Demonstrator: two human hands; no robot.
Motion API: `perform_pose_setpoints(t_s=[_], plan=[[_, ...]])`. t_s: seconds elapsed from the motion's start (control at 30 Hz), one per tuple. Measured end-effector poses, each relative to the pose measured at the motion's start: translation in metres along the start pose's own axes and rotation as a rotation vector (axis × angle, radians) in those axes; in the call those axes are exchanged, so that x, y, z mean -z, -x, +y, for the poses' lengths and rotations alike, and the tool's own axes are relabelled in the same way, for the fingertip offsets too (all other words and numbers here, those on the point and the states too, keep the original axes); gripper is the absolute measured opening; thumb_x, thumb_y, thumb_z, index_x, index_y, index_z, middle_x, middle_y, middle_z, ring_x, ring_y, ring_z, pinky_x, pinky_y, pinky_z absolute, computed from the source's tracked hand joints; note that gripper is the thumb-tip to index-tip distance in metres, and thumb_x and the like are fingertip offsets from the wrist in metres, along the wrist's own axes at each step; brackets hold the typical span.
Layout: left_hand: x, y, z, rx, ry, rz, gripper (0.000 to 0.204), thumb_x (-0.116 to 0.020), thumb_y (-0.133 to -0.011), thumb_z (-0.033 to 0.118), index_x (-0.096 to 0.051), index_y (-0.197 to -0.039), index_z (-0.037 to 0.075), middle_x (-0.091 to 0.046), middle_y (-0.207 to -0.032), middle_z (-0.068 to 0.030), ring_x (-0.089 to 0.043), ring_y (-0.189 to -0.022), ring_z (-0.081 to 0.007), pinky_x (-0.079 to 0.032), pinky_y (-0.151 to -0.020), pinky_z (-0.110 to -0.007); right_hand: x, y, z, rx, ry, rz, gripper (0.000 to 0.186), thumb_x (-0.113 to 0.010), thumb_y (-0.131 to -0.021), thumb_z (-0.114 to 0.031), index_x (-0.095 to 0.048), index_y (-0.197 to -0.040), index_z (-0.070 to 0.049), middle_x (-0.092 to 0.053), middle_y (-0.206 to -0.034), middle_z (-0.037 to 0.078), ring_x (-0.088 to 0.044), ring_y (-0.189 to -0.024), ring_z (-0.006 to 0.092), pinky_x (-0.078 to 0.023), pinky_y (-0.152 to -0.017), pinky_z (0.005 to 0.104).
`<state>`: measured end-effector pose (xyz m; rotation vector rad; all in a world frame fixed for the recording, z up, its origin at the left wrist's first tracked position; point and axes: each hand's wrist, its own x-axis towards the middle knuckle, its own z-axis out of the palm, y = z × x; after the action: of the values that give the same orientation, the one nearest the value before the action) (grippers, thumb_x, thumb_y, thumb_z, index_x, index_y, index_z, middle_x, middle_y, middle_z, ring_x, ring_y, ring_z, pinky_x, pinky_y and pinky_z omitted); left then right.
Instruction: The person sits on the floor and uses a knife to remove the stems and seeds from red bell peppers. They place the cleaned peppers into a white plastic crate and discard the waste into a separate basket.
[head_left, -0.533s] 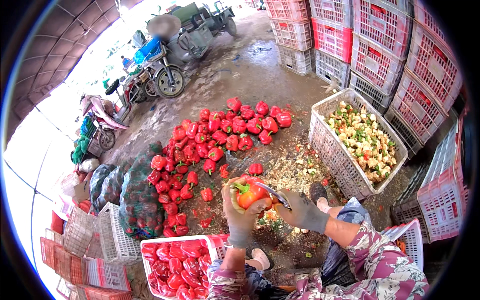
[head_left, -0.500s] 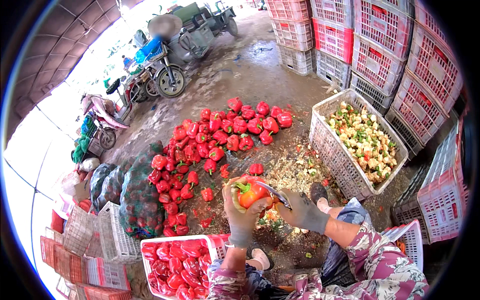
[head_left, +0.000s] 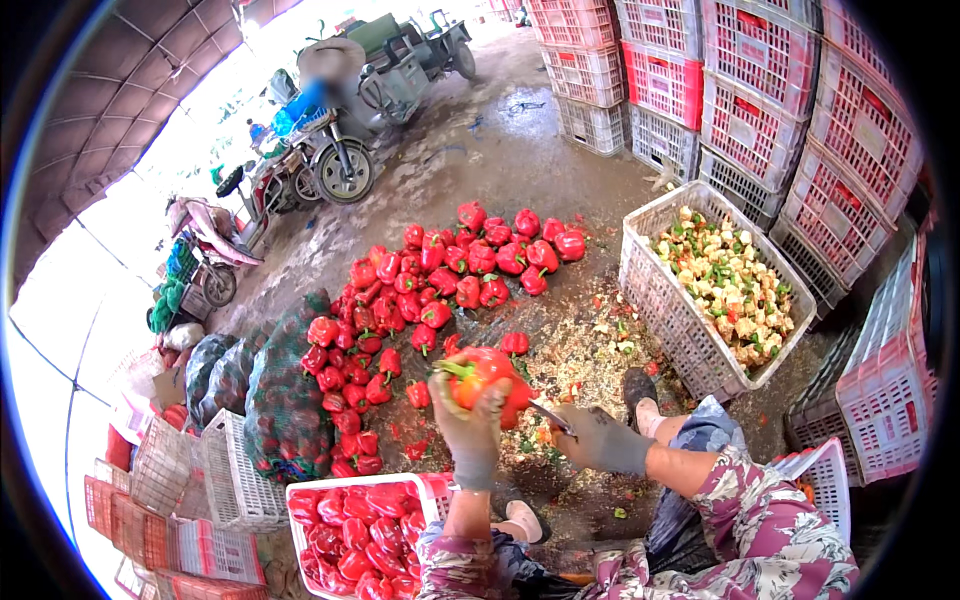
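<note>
My gloved left hand grips a large red bell pepper, tilted with its green stem pointing left. Closed around a small knife is my gloved right hand; the metal blade reaches the lower right side of the pepper. Whether the tip is inside the flesh I cannot tell. Beyond my hands, a heap of whole red peppers spreads over the floor. By my left forearm stands a white crate of red peppers. A pale crate at the right holds cut-out cores with green stems.
Seeds and scraps litter the wet floor. Stacked crates rise at the far right. Full net sacks and white crates stand at the left. A motorbike is parked at the back; a crate sits beside my right arm.
My left hand has turned the pepper, so its stem now points left rather than up toward me. The knife has moved from the pepper's upper right side to its lower right side.
</note>
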<state>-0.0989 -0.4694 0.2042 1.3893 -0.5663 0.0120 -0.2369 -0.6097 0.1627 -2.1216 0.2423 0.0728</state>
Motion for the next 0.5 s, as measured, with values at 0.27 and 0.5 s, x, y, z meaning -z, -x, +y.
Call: perform_pose_setpoints(t_s=[0.27,0.5], plan=[[0.02,0.005,-0.006,0.097,-0.07,-0.007,0.064,-0.083,-0.083,0.022,-0.041,-0.127,0.002,-0.05,-0.116,-0.0076,-0.054,-0.105,-0.0165,-0.05,-0.092,-0.031,0.018,-0.013,0.0,0.077,-0.503,0.138,0.066,-0.081,-0.085,-0.036,-0.054,-0.133,0.001,-0.068,-0.107,0.012,-0.065,-0.097,0.0226,-0.052,-0.09,0.0364],[-0.001,0.029,0.007,0.311,-0.065,-0.321,0.06,-0.089,-0.071,0.041,-0.064,-0.11,0.002,-0.058,-0.11,-0.0066,-0.056,-0.107,-0.0185,-0.046,-0.095,-0.033,0.033,-0.023,-0.004,0.167,-0.307,-0.047,0.097,-0.085,-0.079,-0.037,-0.033,-0.15,0.004,-0.052,-0.143,0.021,-0.052,-0.131,0.0244,-0.039,-0.112,0.0377]])
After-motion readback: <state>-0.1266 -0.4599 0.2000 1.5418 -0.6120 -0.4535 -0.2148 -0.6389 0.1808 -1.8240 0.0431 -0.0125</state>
